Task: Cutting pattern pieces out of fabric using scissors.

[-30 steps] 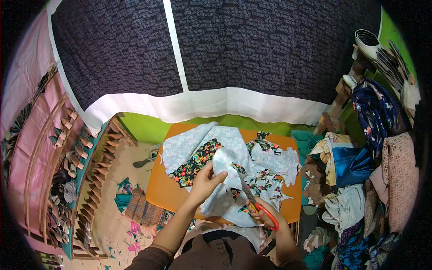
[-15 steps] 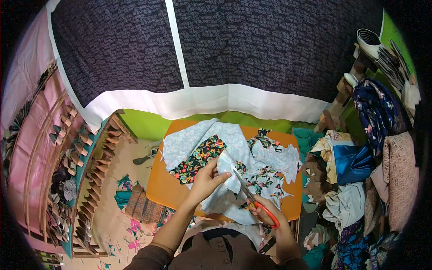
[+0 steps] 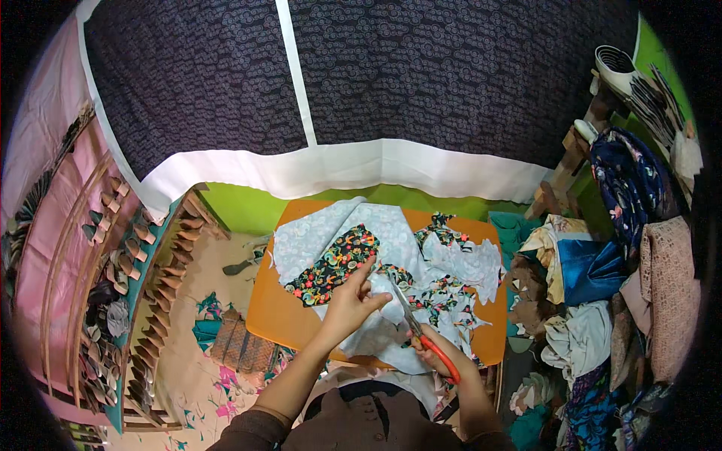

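My right hand [image 3: 445, 352] is wrapped round the red handles of a pair of scissors [image 3: 439, 356]. The metal blades point up and left, against a small white fabric piece [image 3: 382, 289]. That piece is pinched in my left hand [image 3: 350, 307], thumb on the near side and index finger stretched out. Whether the blades are parted is hard to make out. Just beyond my left hand, black fabric with a colourful floral print [image 3: 331, 267] lies on a larger pale fabric [image 3: 316, 233]. Jagged floral and white offcuts [image 3: 451, 297] are heaped beyond my right hand.
An orange table [image 3: 282, 325] carries the fabrics. Racks of shoe-shaped forms [image 3: 159, 297] stand at left. Cloth bundles, including shiny blue fabric [image 3: 590, 272], are piled at right. Fabric scraps [image 3: 226, 379] litter the floor. A dark patterned curtain [image 3: 451, 75] with white edging hangs behind.
The white piece has dropped lower and turned in my left hand, whose index finger is now stretched out. The scissors have tilted more upright, their handles shifting slightly.
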